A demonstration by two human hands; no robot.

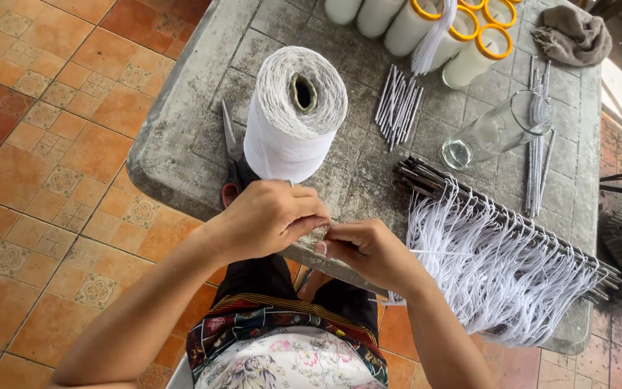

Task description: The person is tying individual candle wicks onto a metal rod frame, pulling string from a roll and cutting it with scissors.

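My left hand [268,216] and my right hand [368,248] meet at the near edge of a grey stone table [181,144]. Their fingertips pinch a short piece of white string [323,232] between them. Just behind my left hand stands a large spool of white string [293,115], upright with its hollow core facing up. To the right of my right hand, a bundle of thin metal rods [505,223] lies across the table with many white string pieces hanging off it over the edge.
Scissors with a red handle [232,155] lie left of the spool. A loose pile of white sticks [397,104], an empty glass jar [502,130] on its side, several white candles in yellow-rimmed holders [462,43] and a grey cloth [574,32] sit farther back. Orange tiled floor [44,144] lies to the left.
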